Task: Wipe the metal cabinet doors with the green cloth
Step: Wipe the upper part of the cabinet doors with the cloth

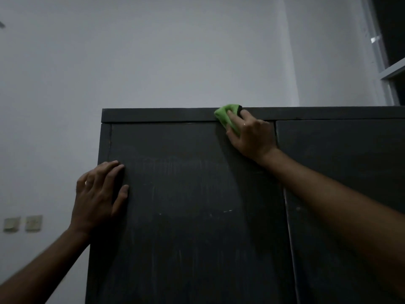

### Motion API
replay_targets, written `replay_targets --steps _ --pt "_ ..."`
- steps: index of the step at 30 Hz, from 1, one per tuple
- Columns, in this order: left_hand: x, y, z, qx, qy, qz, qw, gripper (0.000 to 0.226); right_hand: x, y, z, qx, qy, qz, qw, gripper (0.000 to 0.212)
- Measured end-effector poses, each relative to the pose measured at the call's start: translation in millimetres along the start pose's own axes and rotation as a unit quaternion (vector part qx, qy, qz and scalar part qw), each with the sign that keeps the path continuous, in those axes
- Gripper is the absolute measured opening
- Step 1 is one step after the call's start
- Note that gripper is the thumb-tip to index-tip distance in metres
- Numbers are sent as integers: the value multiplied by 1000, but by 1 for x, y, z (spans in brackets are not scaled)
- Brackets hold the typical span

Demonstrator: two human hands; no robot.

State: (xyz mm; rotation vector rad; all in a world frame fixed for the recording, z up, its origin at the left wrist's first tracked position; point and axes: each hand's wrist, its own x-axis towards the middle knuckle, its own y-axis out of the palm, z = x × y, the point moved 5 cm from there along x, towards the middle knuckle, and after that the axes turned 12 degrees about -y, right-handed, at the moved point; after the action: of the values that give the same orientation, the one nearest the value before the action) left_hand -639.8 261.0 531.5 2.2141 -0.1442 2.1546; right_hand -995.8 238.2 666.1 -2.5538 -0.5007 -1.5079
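Observation:
A tall dark metal cabinet fills the middle and right of the view, with a left door (pixel 192 216) and a right door (pixel 350 167) split by a vertical seam. My right hand (pixel 252 137) presses a bunched green cloth (pixel 228 116) against the top right corner of the left door, where it meets the cabinet's top strip (pixel 157 115). My left hand (pixel 98 196) lies flat, fingers spread, on the left door's left edge and holds nothing. Faint streaks and small pale marks show on the left door's surface.
A white wall (pixel 153 51) rises behind and to the left of the cabinet. Two wall switches (pixel 23 223) sit low on the left. A window frame (pixel 392 71) is at the upper right. The room is dim.

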Motion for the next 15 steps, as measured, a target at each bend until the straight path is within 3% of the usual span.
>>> replay_targets --steps 2,7,9,13,15 --pt "0 0 -2 9 7 4 1000 59 -18 -11 -31 -23 -29 -3 999 47" --pt "0 -7 -15 19 -13 -22 999 55 -17 -11 -62 -7 188 -34 981 44" --pt "0 -4 -41 3 -4 -23 1000 54 -12 -6 -46 18 157 -18 987 45" --pt "-3 17 -131 -70 101 35 992 50 -37 -17 -64 -19 -34 11 999 47" --pt "-5 27 -173 -86 135 47 986 49 -48 -25 -93 -53 6 5 999 44"
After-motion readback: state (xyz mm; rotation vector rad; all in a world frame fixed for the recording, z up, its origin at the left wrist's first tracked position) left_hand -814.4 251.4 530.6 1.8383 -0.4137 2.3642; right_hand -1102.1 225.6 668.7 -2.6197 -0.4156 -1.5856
